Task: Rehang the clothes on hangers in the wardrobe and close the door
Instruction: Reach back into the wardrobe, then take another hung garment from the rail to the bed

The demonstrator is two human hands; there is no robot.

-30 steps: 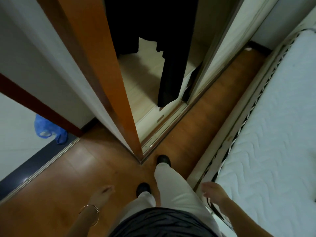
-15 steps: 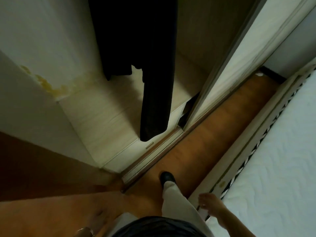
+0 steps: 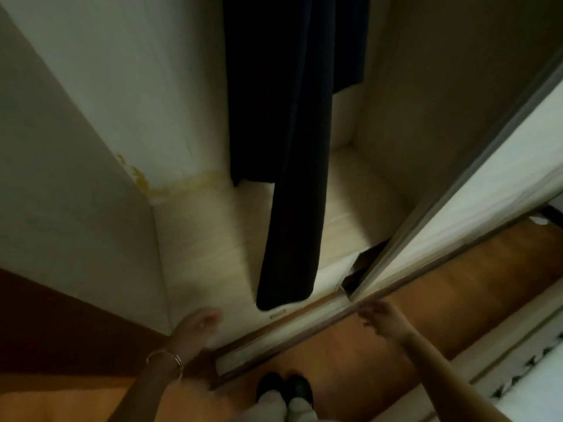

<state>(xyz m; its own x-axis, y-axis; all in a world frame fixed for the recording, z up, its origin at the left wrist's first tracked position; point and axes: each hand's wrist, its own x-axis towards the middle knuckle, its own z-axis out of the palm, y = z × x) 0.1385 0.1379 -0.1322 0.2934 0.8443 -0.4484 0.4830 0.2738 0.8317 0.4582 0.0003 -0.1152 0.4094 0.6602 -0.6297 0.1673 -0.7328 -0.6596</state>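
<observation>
Dark clothes (image 3: 292,141) hang inside the open wardrobe (image 3: 198,233), one long black piece reaching almost down to its pale floor. The white sliding door (image 3: 475,202) stands on the right, slid aside. My left hand (image 3: 196,328), with a bracelet on the wrist, is raised in front of the wardrobe's lower left edge, fingers apart, holding nothing. My right hand (image 3: 382,316) reaches forward with fingers spread, close to the bottom corner of the sliding door, and holds nothing. The hangers and the rail are out of view.
The door track (image 3: 283,336) runs along the wooden floor (image 3: 426,300) in front of my feet (image 3: 285,388). A bed with a white mattress (image 3: 542,379) lies at the lower right. A dark wooden panel (image 3: 61,324) sits at the left.
I have stepped up to the wardrobe and the view has swung onto its inside. Both hands have risen from my sides and reach forward, the right one toward the door's bottom corner.
</observation>
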